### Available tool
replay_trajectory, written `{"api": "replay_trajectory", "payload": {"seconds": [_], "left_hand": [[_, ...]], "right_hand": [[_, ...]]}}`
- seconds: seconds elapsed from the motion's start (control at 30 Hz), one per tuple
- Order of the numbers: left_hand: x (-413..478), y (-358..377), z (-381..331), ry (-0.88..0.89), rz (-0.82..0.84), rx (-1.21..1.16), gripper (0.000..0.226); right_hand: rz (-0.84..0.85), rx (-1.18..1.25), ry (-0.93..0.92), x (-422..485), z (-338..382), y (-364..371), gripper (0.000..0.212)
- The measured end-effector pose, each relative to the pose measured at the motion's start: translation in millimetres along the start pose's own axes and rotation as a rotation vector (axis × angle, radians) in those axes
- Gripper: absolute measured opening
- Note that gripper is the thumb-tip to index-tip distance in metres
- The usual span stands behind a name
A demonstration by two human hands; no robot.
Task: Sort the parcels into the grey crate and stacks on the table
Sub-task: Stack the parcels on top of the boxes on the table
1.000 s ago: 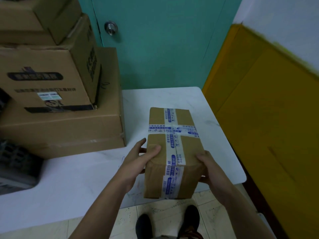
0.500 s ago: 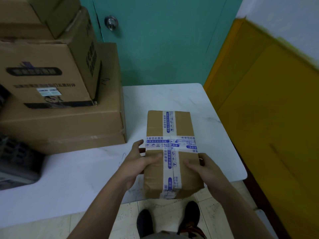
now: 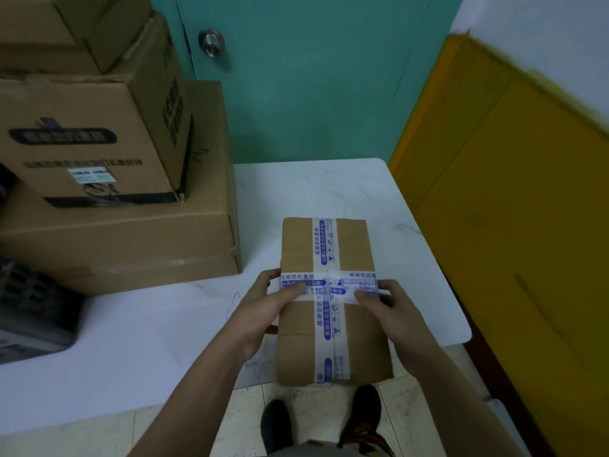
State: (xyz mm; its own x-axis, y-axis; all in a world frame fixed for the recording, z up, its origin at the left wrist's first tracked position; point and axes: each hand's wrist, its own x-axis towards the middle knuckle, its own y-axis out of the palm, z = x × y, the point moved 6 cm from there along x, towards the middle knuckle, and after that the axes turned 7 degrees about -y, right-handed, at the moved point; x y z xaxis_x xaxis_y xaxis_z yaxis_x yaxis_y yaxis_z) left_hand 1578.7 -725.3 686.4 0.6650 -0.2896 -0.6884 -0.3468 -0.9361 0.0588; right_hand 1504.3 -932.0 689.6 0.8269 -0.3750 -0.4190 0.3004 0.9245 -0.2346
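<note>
A brown cardboard parcel (image 3: 329, 245) crossed with white-and-blue tape lies at the near right of the white table (image 3: 148, 324), its near end over the table's front edge. My left hand (image 3: 263, 308) grips its left side, thumb on top over the tape band. My right hand (image 3: 392, 308) grips the right side the same way. The grey crate (image 3: 29, 311) shows partly at the left edge of the table.
A stack of large cardboard boxes (image 3: 108, 199) fills the table's back left, close to the parcel. A teal door (image 3: 313, 77) stands behind the table and a yellow panel (image 3: 510, 192) runs along the right. My shoes (image 3: 316, 423) are on the tiled floor below.
The parcel has tipped down flatter onto the table. Both hands slid forward along its sides from the near end to the cross tape band.
</note>
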Motion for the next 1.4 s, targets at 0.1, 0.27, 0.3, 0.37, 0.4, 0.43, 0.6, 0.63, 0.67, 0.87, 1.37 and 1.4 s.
{"api": "replay_trajectory", "payload": {"seconds": [0.1,0.27,0.3,0.37,0.4,0.43,0.6,0.63,0.67,0.87,1.37,1.4], "left_hand": [[-4,-1,-5,0.042,-0.037,-0.048,0.076],[-12,-1,-27,0.156,-0.01,-0.184,0.073],[-14,-1,-31,0.18,-0.002,-0.198,0.068],[-16,-2,-35,0.22,-0.006,-0.239,0.059],[-18,-2,-36,0.233,-0.011,-0.258,0.056],[-19,-3,-36,0.247,-0.017,-0.271,0.053],[-24,-6,-41,0.359,-0.08,-0.283,0.049],[-24,-7,-42,0.371,-0.085,-0.294,0.055],[-24,-8,-43,0.377,-0.086,-0.302,0.061],[-22,-11,-46,0.372,-0.051,-0.347,0.069],[-18,-9,-43,0.454,0.047,-0.321,0.055],[-18,-9,-43,0.461,0.046,-0.312,0.054]], "right_hand": [[-0.046,0.057,-0.058,3,8,-3,0.043],[-0.072,0.116,-0.258,0,34,-4,0.073],[-0.066,0.134,-0.288,-1,37,-3,0.075],[-0.076,0.185,-0.307,-3,37,-2,0.077],[-0.087,0.196,-0.307,-3,36,-2,0.075],[-0.098,0.191,-0.319,-4,36,-3,0.071],[-0.161,0.17,-0.423,-5,42,-10,0.047],[-0.154,0.198,-0.418,-4,41,-10,0.046],[-0.147,0.223,-0.411,-3,40,-10,0.05],[-0.088,0.379,-0.353,3,34,-10,0.089],[0.023,0.533,-0.347,4,33,-6,0.094],[0.039,0.533,-0.349,5,33,-6,0.092]]}}
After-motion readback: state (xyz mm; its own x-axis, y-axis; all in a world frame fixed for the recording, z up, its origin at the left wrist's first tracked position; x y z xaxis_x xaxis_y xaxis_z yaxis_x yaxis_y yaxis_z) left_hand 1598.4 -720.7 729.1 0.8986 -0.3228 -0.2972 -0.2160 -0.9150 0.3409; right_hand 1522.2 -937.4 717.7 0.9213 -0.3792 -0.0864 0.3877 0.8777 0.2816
